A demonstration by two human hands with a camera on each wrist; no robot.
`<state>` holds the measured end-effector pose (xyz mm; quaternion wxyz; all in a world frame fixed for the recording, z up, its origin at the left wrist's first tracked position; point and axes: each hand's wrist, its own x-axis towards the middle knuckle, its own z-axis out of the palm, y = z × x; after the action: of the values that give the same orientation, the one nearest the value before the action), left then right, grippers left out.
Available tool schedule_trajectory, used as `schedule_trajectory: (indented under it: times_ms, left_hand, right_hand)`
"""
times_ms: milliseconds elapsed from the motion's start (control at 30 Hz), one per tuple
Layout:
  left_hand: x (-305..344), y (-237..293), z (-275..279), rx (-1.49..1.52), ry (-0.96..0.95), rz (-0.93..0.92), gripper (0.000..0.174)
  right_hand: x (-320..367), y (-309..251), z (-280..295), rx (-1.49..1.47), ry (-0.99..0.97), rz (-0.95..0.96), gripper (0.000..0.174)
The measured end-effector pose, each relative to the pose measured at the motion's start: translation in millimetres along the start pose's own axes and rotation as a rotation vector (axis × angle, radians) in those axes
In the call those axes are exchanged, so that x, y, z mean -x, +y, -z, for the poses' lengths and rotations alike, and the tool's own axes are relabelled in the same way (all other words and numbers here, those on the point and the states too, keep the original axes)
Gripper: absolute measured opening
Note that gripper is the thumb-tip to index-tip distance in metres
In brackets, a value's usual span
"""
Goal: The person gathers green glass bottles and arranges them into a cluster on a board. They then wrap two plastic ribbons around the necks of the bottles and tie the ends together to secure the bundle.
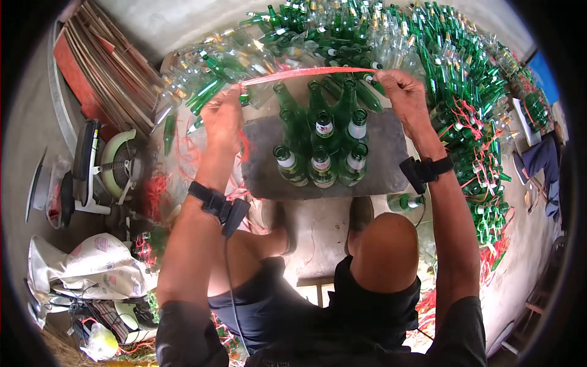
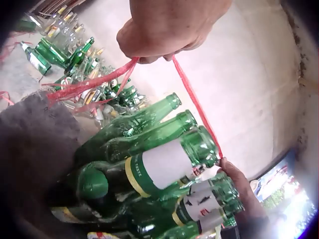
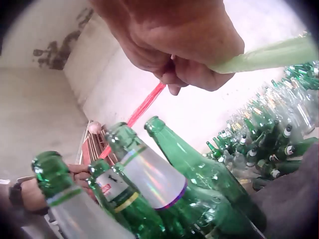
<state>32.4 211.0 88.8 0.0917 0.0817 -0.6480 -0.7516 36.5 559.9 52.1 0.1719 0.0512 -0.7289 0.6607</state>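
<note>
Red string (image 1: 306, 71) x1 | left hand (image 1: 223, 119), right hand (image 1: 403, 92): fingers pinching its ends | green bottles (image 1: 324, 131) x9

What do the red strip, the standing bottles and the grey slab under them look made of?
The strip: thin plastic twine, likely raffia; flat, slightly glossy, splitting into strands by the left hand. The bottles: green glass, glossy and see-through, with paper-looking neck labels. The slab: probably stone or concrete; matte, grey, uneven edges; cannot tell which.
</note>
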Motion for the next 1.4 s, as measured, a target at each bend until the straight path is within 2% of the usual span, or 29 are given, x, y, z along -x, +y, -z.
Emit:
schedule_trajectory:
  times_ms: [133, 200, 267, 367, 467, 500, 567, 633, 700, 767, 833, 900, 1000, 1100, 1200, 1233, 1333, 1400]
  left_hand:
    - [-25.7, -27.9, -3.8, -0.021, 0.054, 0.035, 0.02]
    - [-34.2, -45.7, -4.4, -0.05, 0.068, 0.043, 0.02]
    - [-41.0, -66.6, -3.6, -0.244, 0.13, 0.161, 0.017]
    - [-41.4, -111.8, 12.4, -0.276, 0.079, 0.178, 0.018]
    - [-25.4, -127.8, 13.9, -0.323, 0.02, 0.204, 0.019]
    - [-19.7, -130.4, 11.0, -0.355, -0.002, 0.159, 0.023]
    - [-20.8, -135.5, 10.4, -0.502, -0.022, 0.125, 0.028]
    - [-17.7, -145.9, 15.6, -0.484, -0.047, 0.14, 0.03]
    - [-9.4, -149.3, 17.2, -0.468, -0.073, 0.158, 0.032]
    - [-7.6, -158.1, 25.1, -0.416, -0.178, 0.001, 0.036]
    - [-14.9, -176.9, 35.5, -0.451, -0.171, 0.045, 0.036]
    - [-15.3, -183.2, 35.4, -0.487, -0.164, 0.085, 0.037]
    - [-4.5, -184.9, 30.2, -0.567, -0.124, 0.122, 0.032]
    - [6.5, -181.3, 26.1, -0.392, -0.129, 0.218, 0.023]
    - [0.2, -194.8, 38.3, -0.446, -0.144, 0.206, 0.021]
    - [-4.7, -208.2, 46.4, -0.328, -0.161, 0.267, 0.021]
    - [-4.3, -219.0, 57.5, -0.217, -0.197, 0.282, 0.022]
    - [-3.1, -223.0, 66.4, -0.196, -0.242, 0.265, 0.023]
  right_hand:
    - [-13.7, 25.2, -12.9, -0.01, 0.023, -0.031, 0.016]
    - [-18.2, 35.3, -11.9, 0.041, -0.016, -0.194, 0.016]
    - [-19.5, 55.2, -16.8, 0.016, -0.024, -0.208, 0.016]
    - [-12.3, 84.4, -17.3, 0.041, -0.058, -0.262, 0.016]
    - [2.0, 119.7, -9.7, 0.082, -0.131, -0.328, 0.017]
    - [6.0, 128.7, -9.4, 0.073, -0.17, -0.348, 0.019]
    - [18.3, 145.6, -11.2, 0.103, -0.146, -0.316, 0.02]
    - [27.4, 160.9, -12.2, 0.136, -0.116, -0.287, 0.021]
    - [34.5, 171.5, -13.3, 0.084, -0.106, -0.338, 0.024]
    - [39.9, 175.6, -11.6, 0.076, -0.117, -0.375, 0.026]
    - [47.2, 163.3, -12.7, 0.065, -0.125, -0.412, 0.028]
    - [51.4, 129.9, -12.9, 0.183, -0.16, -0.494, 0.028]
    - [62.7, 131.9, -11.8, 0.184, -0.158, -0.462, 0.028]
    - [71.5, 146.6, -11.4, 0.227, -0.143, -0.383, 0.028]
    - [79.8, 146.5, -7.5, 0.261, -0.146, -0.4, 0.03]
    - [82.1, 146.3, -6.1, 0.26, -0.134, -0.406, 0.03]
    - [88.9, 168.6, -5.5, 0.264, -0.147, -0.404, 0.032]
    - [95.3, 183.4, -6.9, 0.318, -0.101, -0.303, 0.032]
